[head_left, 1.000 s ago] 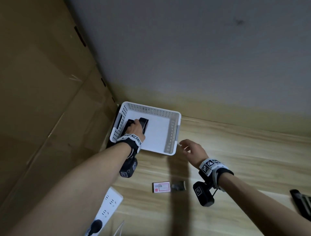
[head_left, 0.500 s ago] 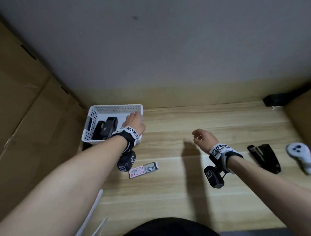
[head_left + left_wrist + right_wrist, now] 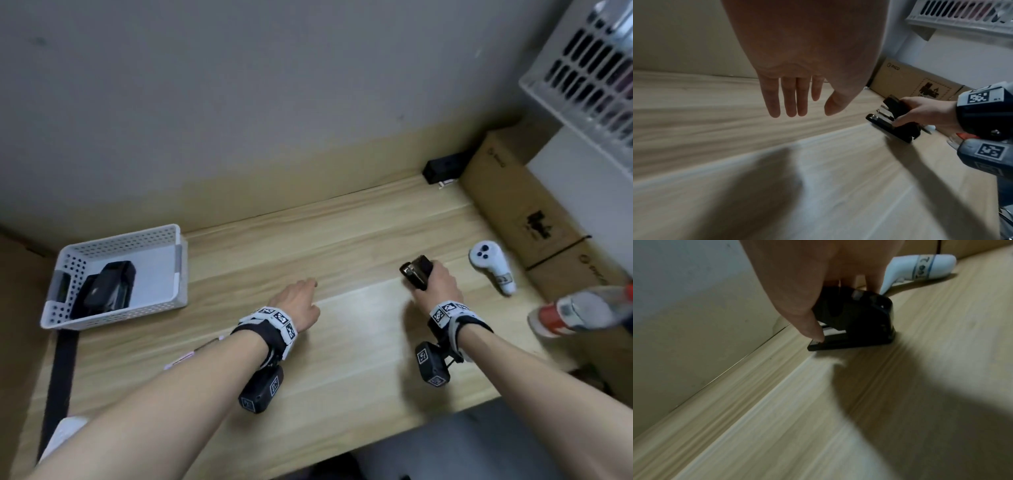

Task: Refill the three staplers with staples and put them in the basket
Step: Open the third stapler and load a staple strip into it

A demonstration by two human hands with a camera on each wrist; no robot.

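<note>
The right hand [image 3: 436, 286] gripped a black stapler [image 3: 416, 272] on the right half of the wooden tabletop [image 3: 342, 359], fingers curled over its top and the thumb down its side; in the right wrist view the thumb tip [image 3: 813, 334] lay against the metal strip near the front, and the stapler's base [image 3: 849, 344] rested on the wood, though motion blur left it unclear whether it lay fully flat. The left hand [image 3: 296, 303] hovered just above the middle of the tabletop, released, with its fingers [image 3: 789, 97] straight and close together, holding nothing and well apart from the stapler. A white perforated basket [image 3: 113, 246] stood at the back left corner of the tabletop, against the wall, with two black staplers [image 3: 106, 291] lying inside it toward its left end. A white controller [image 3: 491, 269] lay just to the right of the gripped stapler, near a brown cardboard box [image 3: 527, 212] along the right edge. A clear bottle with a red label [image 3: 582, 313] lay toward the front right corner. A small black object [image 3: 443, 168] sat at the back edge beside the box, too dim to identify. Part of a small red-and-white box [image 3: 185, 356] showed behind the left forearm.
</note>
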